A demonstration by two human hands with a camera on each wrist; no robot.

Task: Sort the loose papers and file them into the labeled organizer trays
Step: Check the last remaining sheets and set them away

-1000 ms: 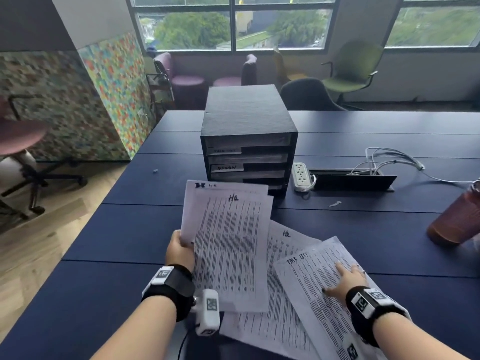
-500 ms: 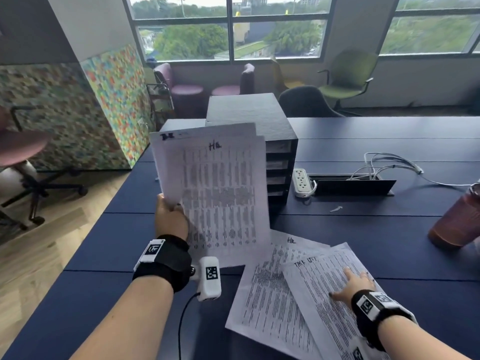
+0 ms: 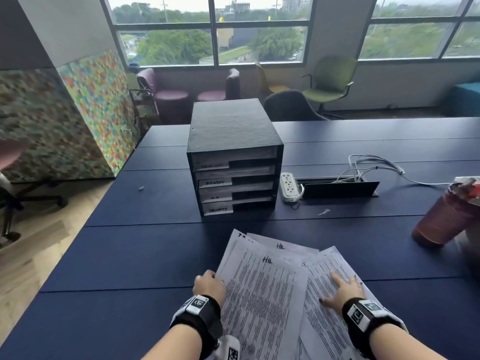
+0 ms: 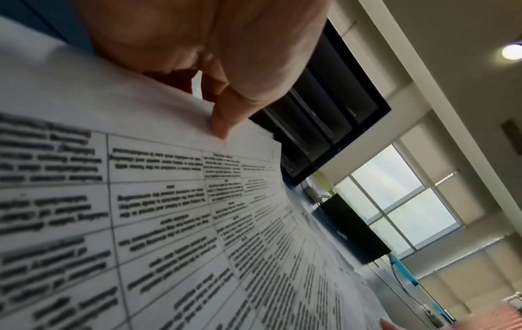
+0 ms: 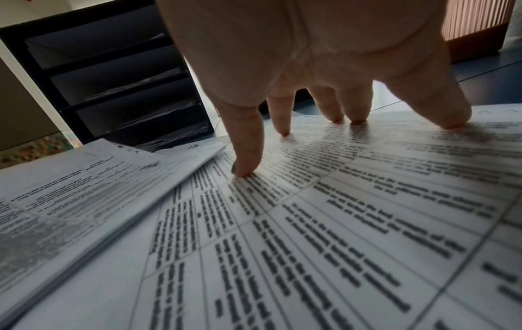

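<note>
A black organizer (image 3: 233, 157) with several labelled trays stands mid-table; it also shows as the organizer (image 5: 113, 78) in the right wrist view. Printed sheets lie fanned near me. My left hand (image 3: 209, 284) pinches the left edge of a small stack marked "HR" (image 3: 262, 294), thumb on top of the stack (image 4: 141, 201), which lies low over the other sheets. My right hand (image 3: 342, 289) rests flat, its fingers (image 5: 245, 156) spread and pressing on the right sheet (image 5: 339, 201). Another "HR" sheet (image 3: 283, 246) peeks out behind.
A white power strip (image 3: 288, 187) and an open cable hatch (image 3: 337, 188) with white cables (image 3: 374, 165) sit right of the organizer. A reddish ribbed cup (image 3: 446, 219) stands at the right. The table's left edge (image 3: 104, 198) drops to wood floor; chairs stand beyond.
My left hand, which had lifted the stack upright in front of the organizer, has brought it back down onto the fanned sheets. The right hand stays pressed on the right sheet.
</note>
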